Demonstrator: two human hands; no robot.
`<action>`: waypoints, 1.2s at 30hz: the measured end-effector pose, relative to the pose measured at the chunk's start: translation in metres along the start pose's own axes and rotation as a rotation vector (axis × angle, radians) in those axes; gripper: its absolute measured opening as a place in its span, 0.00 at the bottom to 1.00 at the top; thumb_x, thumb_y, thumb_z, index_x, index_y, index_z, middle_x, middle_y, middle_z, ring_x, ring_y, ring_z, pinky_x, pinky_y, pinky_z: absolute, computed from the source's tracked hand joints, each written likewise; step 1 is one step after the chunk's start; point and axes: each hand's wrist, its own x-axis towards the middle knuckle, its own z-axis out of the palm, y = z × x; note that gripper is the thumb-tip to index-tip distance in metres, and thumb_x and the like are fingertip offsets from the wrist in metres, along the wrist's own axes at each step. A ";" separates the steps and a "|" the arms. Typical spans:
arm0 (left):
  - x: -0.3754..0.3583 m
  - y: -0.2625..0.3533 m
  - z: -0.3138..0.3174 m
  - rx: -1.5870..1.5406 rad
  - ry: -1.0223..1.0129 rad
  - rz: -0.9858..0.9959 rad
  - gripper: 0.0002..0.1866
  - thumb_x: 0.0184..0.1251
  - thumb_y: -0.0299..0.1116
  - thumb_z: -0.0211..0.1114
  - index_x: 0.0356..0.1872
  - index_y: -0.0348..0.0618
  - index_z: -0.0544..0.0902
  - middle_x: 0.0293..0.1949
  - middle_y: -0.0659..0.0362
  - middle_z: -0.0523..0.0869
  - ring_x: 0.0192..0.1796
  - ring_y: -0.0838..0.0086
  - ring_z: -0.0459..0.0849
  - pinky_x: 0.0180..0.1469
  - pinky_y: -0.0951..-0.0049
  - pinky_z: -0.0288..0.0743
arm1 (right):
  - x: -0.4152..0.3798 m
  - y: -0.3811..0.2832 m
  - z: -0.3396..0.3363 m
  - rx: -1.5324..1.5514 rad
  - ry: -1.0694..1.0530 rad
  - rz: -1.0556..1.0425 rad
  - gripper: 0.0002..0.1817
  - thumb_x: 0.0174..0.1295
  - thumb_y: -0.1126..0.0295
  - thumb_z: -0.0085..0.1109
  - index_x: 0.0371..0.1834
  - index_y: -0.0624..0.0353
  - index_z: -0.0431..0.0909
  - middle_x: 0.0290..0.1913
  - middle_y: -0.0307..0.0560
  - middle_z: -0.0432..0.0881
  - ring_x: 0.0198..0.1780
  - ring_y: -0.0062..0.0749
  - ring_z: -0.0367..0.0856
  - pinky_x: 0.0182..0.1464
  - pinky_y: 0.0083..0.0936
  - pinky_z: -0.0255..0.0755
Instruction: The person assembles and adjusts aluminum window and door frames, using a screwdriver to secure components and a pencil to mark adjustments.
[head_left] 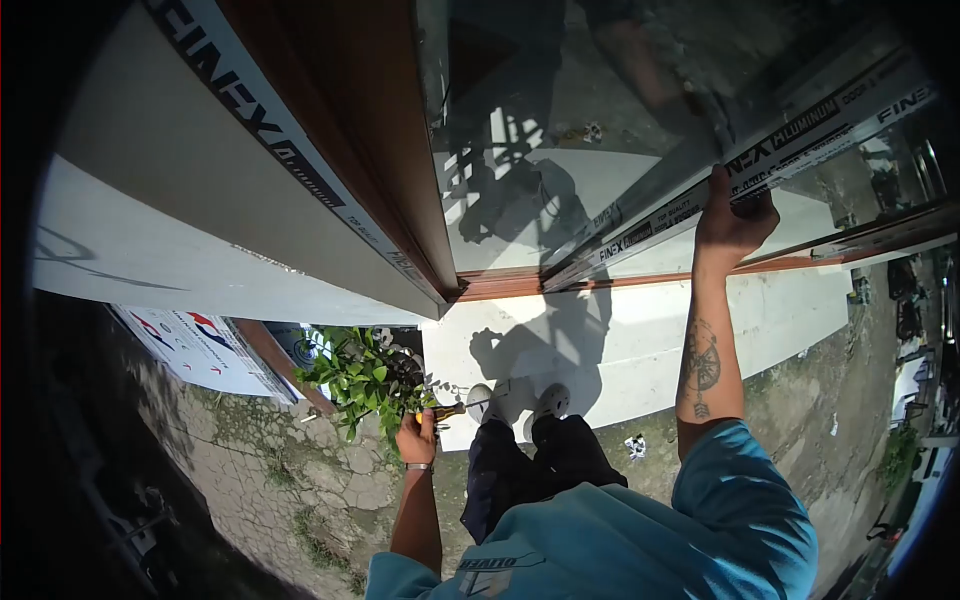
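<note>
A screwdriver with a yellow and dark handle is in my left hand, low beside a leafy plant, its thin shaft pointing right towards my shoes. My right hand is raised to an upright aluminum frame profile covered in printed protective tape, with the fingers curled round its edge. Glass beside the profile shows reflections and shadows. The profile's lower end meets a brown bottom track.
A brown frame with taped trim and a white wall stand at the left. Below are a pale ledge, the green plant, a printed white board and cracked ground.
</note>
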 end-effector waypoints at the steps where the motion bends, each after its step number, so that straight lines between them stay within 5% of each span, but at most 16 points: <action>1: 0.001 0.008 -0.010 -0.025 0.007 0.016 0.24 0.61 0.48 0.63 0.22 0.33 0.74 0.15 0.50 0.78 0.19 0.71 0.78 0.24 0.68 0.71 | -0.002 -0.006 -0.004 -0.044 -0.011 0.053 0.28 0.48 0.73 0.72 0.41 0.80 0.64 0.39 0.62 0.78 0.39 0.32 0.79 0.43 0.21 0.73; 3: 0.009 0.027 -0.017 -0.089 0.016 -0.008 0.24 0.62 0.47 0.63 0.22 0.32 0.75 0.16 0.50 0.79 0.19 0.71 0.78 0.24 0.69 0.70 | 0.005 -0.017 -0.005 -0.060 -0.019 0.094 0.27 0.47 0.74 0.73 0.41 0.80 0.65 0.40 0.62 0.78 0.40 0.32 0.79 0.45 0.22 0.73; 7: 0.012 0.057 -0.036 -0.068 0.074 0.108 0.23 0.63 0.46 0.63 0.23 0.31 0.74 0.17 0.50 0.79 0.20 0.72 0.76 0.23 0.70 0.69 | 0.003 -0.019 -0.016 -0.224 -0.132 0.101 0.33 0.45 0.62 0.75 0.47 0.74 0.69 0.35 0.45 0.75 0.35 0.24 0.71 0.38 0.21 0.68; 12: 0.009 0.080 -0.050 -0.033 0.037 0.088 0.23 0.62 0.47 0.63 0.23 0.31 0.75 0.17 0.49 0.78 0.19 0.67 0.76 0.25 0.68 0.69 | 0.002 -0.037 -0.009 -0.150 -0.192 0.119 0.31 0.48 0.62 0.73 0.46 0.73 0.68 0.34 0.45 0.77 0.32 0.25 0.73 0.37 0.22 0.71; 15: 0.005 0.073 -0.046 0.058 0.075 0.169 0.25 0.63 0.50 0.59 0.25 0.32 0.75 0.19 0.43 0.79 0.23 0.50 0.79 0.28 0.59 0.71 | -0.010 -0.061 -0.003 -0.027 -0.267 0.144 0.34 0.42 0.65 0.76 0.47 0.71 0.68 0.36 0.50 0.79 0.36 0.29 0.77 0.41 0.24 0.73; 18: -0.005 0.067 -0.049 0.094 0.043 0.122 0.26 0.64 0.51 0.57 0.25 0.32 0.76 0.21 0.42 0.79 0.26 0.47 0.79 0.30 0.56 0.71 | -0.022 -0.083 0.002 -0.089 -0.357 0.117 0.35 0.39 0.65 0.77 0.49 0.69 0.67 0.39 0.51 0.79 0.38 0.33 0.79 0.42 0.27 0.73; 25: -0.027 0.037 -0.047 0.005 0.094 0.079 0.26 0.64 0.51 0.57 0.24 0.32 0.75 0.21 0.43 0.79 0.25 0.49 0.79 0.29 0.58 0.71 | -0.073 -0.120 0.037 -0.052 -0.428 0.038 0.40 0.36 0.69 0.76 0.54 0.65 0.63 0.39 0.51 0.77 0.38 0.40 0.80 0.42 0.31 0.74; 27: -0.036 0.028 -0.052 -0.018 0.106 0.034 0.26 0.64 0.51 0.57 0.24 0.32 0.75 0.20 0.43 0.79 0.25 0.51 0.80 0.29 0.60 0.71 | -0.082 -0.128 0.047 0.027 -0.446 0.050 0.38 0.37 0.70 0.73 0.53 0.64 0.64 0.43 0.56 0.72 0.41 0.51 0.77 0.41 0.39 0.73; 36: -0.076 -0.013 -0.082 -0.038 0.321 -0.127 0.27 0.63 0.52 0.59 0.22 0.33 0.73 0.18 0.46 0.78 0.21 0.58 0.78 0.27 0.62 0.70 | -0.114 -0.176 0.075 -0.053 -0.510 -0.016 0.39 0.37 0.64 0.72 0.52 0.64 0.60 0.44 0.57 0.71 0.44 0.52 0.75 0.43 0.45 0.71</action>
